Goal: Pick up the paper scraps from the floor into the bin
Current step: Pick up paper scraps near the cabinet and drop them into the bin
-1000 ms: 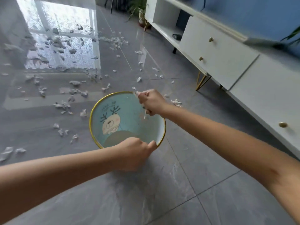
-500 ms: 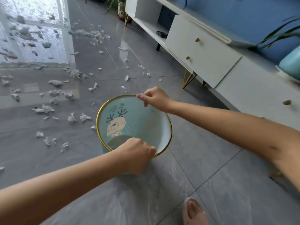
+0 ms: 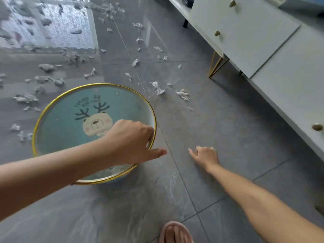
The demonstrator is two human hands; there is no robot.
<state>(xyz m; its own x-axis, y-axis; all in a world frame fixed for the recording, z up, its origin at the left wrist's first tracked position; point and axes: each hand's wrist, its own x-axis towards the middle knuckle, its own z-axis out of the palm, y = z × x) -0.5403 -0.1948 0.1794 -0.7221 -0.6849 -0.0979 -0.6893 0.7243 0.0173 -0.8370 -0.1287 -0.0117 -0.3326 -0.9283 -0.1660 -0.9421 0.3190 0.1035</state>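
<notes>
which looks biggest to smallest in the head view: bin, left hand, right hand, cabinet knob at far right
1. bin
2. left hand
3. right hand (looks smaller, maybe just farther away)
4. cabinet knob

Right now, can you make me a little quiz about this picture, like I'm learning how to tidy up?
1. True or false: the left hand grips the rim of the bin.
2. The right hand holds: A) a scrap, B) nothing, C) a broom.
3. Fill in: many paper scraps lie on the ____.

Key: 1 true. 2 B. 3 floor.
</notes>
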